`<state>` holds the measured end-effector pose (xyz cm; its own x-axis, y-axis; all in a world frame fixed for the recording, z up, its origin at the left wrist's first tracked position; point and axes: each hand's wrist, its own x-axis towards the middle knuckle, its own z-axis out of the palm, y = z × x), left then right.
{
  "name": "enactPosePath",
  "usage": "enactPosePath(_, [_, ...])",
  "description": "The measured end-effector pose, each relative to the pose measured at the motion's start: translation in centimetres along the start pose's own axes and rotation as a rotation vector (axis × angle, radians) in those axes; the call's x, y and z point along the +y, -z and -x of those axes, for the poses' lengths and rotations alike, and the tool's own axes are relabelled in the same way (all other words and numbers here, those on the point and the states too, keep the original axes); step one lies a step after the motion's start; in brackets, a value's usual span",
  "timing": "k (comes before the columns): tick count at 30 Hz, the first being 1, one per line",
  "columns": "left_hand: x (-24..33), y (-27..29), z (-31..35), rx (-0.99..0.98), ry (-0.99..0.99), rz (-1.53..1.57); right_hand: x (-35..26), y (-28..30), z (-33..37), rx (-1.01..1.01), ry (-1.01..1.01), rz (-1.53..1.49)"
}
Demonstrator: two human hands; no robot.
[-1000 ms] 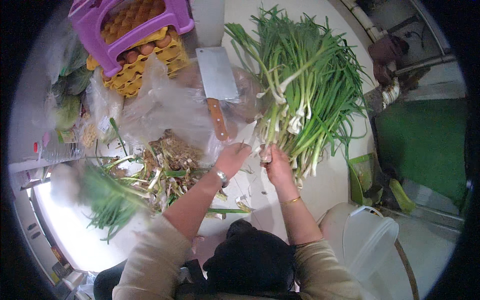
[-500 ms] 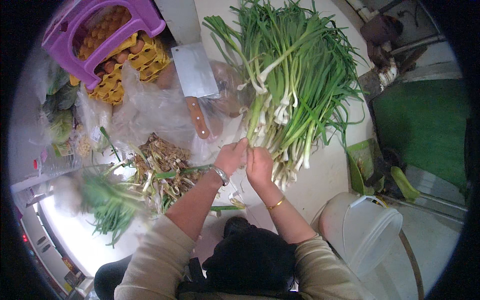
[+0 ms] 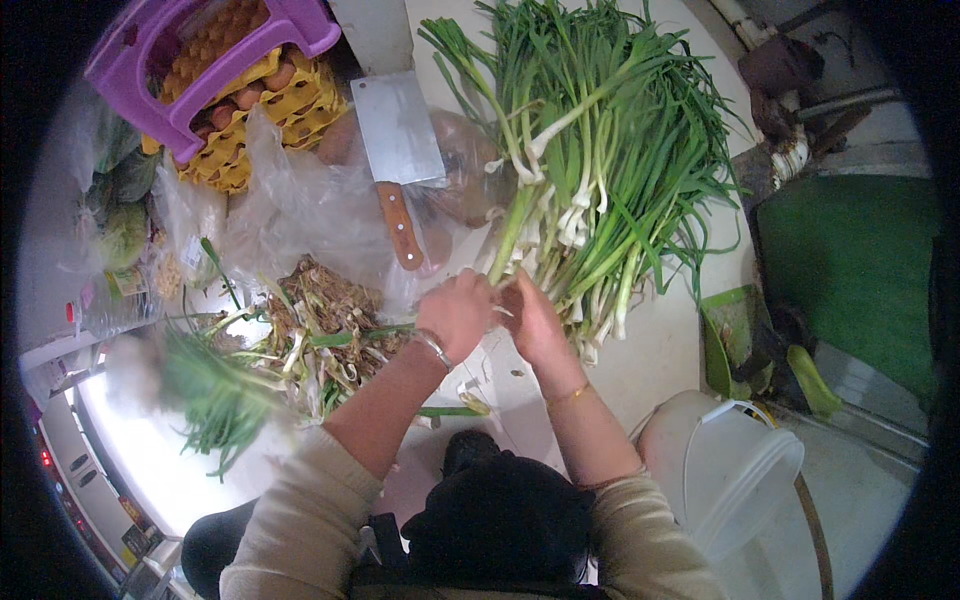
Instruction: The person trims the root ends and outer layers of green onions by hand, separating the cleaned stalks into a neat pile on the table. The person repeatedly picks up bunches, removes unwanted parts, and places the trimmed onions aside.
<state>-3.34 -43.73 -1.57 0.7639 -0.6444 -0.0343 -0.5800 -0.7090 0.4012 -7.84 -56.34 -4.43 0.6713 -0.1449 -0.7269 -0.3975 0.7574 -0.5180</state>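
Note:
My left hand [image 3: 458,315] is closed round the lower part of a thick green garlic stalk [image 3: 513,232] that slants up and away. Close beside it, my right hand [image 3: 538,325] has its fingers bent at the stalk's root end; a small pale scrap shows between the two hands. What the right fingertips pinch is mostly hidden. Just beyond them lies a large heap of green garlic [image 3: 640,170], white bulbs toward me and leaves pointing away. A cleaver [image 3: 398,135] with a wooden handle rests on plastic bags left of the heap.
Dry peelings and roots [image 3: 325,300] are piled left of my hands, beside a blurred bunch of green leaves [image 3: 215,385]. Egg trays [image 3: 300,105] sit under a purple plastic stool [image 3: 185,125]. A white bucket [image 3: 680,440] stands at right, near a green dustpan [image 3: 735,325].
My hands have shifted slightly at the stalk's lower end, and the right fingers have loosened and turned upward. The whole view has moved a little; the cleaver and heap lie as before.

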Motion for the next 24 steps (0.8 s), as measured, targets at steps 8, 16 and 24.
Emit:
enactPosePath(8, [1.4,2.8,2.6,-0.119,-0.342,0.282,-2.5,0.7,-3.6,-0.009,0.067,0.297])
enactPosePath(16, [-5.2,3.3,10.4,-0.109,0.288,0.734,-4.1,-1.9,-3.0,0.161,1.311,1.666])
enactPosePath(24, [-7.1,5.4,14.6,-0.169,0.675,0.703,-5.1,-5.9,-13.9,0.233,0.622,1.934])
